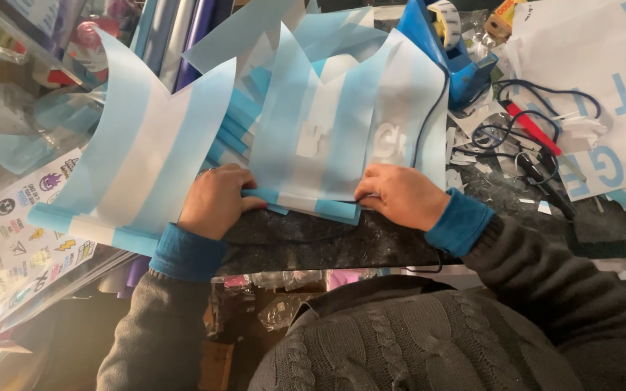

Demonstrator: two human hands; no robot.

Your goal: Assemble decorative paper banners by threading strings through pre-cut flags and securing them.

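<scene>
A shirt-shaped cut-out of thin sheet with light blue and white vertical stripes (342, 123) lies flat at the front edge of a dark, cluttered table (327, 235), its notched collar pointing away from the person and two small white shapes stuck on its chest. The left hand (215, 199) presses down on the cut-out's bottom left corner, fingers curled together over the sheet's lower edge, their tips on a blue strip. The right hand (400, 194) rests on the bottom right corner, its grip pressed together with fingertips bent onto the folded lower hem. Both wrists show blue cuffs under dark grey knitted sleeves. Just to the left, overlapping the table's edge, a second striped light blue and white cut-out (139, 152) of the same shape lies tilted, touching the left hand's side. Further left a white sticker sheet with small printed cartoon figures (16, 232) slopes downward. Behind the shirt shape more pale blue strips are stacked. To the right stands a blue tape dispenser (458, 61); near it a thin black cord (516, 123) loops among paper scraps, and a white sheet with large light blue letters (603, 94) fills the far right.
</scene>
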